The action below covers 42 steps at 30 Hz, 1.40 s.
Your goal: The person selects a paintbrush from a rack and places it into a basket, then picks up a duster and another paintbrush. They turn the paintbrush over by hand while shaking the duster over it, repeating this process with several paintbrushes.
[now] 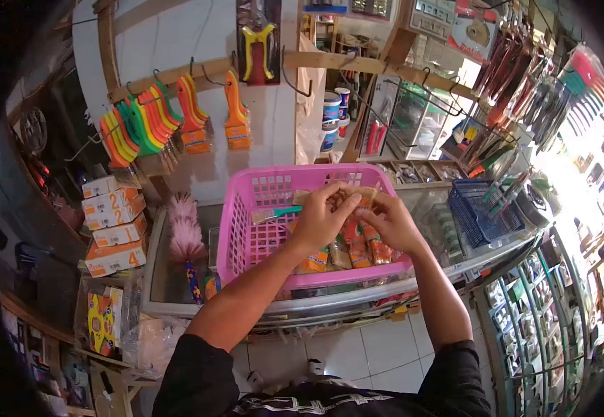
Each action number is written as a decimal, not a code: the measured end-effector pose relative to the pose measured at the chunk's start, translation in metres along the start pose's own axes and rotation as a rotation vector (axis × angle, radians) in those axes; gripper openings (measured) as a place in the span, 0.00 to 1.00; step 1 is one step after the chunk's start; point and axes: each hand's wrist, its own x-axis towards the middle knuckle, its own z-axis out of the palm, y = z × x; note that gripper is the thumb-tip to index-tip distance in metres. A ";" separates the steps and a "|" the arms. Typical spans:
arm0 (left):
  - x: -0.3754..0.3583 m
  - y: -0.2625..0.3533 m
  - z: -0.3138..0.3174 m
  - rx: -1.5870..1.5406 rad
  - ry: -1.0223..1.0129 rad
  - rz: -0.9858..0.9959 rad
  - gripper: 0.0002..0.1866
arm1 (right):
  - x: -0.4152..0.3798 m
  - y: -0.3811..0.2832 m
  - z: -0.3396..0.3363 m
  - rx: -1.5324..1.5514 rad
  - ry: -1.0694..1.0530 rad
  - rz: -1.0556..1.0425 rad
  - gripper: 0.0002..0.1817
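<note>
A pink plastic basket [227,240] stands on a glass-topped counter [176,281]. Over its right half, my left hand [327,212] and my right hand [391,224] are close together. Both have bent fingers round a paintbrush [366,195] in an orange wrapper, partly hidden by the fingers. Below them in the basket lie several wrapped brushes, among them an orange-sleeved one [359,250]. A brush with a teal handle [286,210] lies left of my left hand, by the basket's back part.
Brushes with coloured handles [138,128] hang on hooks behind the counter. A pink feather duster [185,229] and stacked orange-white boxes [114,222] are at the left. A dark blue basket [482,215] stands at the right.
</note>
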 end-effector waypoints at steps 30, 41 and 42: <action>-0.150 0.143 -0.174 -0.444 0.027 -0.411 0.15 | -0.038 -0.156 0.159 0.154 -0.255 -0.238 0.18; -0.167 0.162 -0.199 -0.468 -0.009 -0.503 0.13 | -0.023 -0.170 0.167 0.081 -0.214 -0.475 0.18; -0.167 0.168 -0.200 -0.433 -0.004 -0.484 0.16 | -0.022 -0.172 0.168 0.086 -0.211 -0.490 0.19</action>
